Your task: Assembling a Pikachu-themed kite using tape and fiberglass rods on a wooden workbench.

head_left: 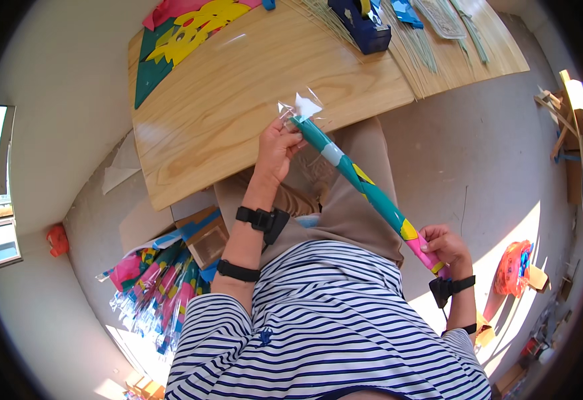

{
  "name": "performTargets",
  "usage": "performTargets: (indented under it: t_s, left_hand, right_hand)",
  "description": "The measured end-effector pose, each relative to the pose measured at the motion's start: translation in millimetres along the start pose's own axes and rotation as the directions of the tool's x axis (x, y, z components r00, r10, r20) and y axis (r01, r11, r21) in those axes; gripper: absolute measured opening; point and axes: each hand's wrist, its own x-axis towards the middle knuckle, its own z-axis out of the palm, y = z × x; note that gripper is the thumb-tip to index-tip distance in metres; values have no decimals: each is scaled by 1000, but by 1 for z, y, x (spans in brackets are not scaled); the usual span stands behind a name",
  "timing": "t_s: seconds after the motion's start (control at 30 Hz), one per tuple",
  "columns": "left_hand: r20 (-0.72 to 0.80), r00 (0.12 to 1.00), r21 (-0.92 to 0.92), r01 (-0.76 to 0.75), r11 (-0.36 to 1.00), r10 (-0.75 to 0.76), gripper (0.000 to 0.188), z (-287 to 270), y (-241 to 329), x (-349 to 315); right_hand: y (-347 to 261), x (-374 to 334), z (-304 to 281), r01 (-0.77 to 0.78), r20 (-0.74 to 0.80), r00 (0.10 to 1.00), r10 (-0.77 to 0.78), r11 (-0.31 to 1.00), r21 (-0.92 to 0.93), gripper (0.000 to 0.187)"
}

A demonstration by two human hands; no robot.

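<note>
I see my left hand (279,148) pinching the clear wrap at the far end of a rolled, colourful kite (361,187), just over the near edge of the wooden table (238,100). My right hand (446,248) grips its pink near end above my lap.

One rolled kite (365,190) in a clear sleeve at frame centre, two hands, left hand (277,148) and right hand (446,247), one blue tape dispenser (361,23) at top, one wooden desk (238,93), four black wrist and forearm straps
</note>
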Motion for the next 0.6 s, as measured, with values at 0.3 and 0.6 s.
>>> performTargets:
  t_s: [0.3, 0.6]
  left_hand:
    - [66, 998, -63, 23, 998, -19, 50, -10, 2, -3]
    - [59, 989, -39, 137, 990, -134, 45, 4, -11, -12]
  right_hand:
    - [-7, 9, 8, -1, -10, 1000, 0, 999, -39, 20]
    - [-31, 39, 37, 73, -21, 997, -75, 994, -83, 22]
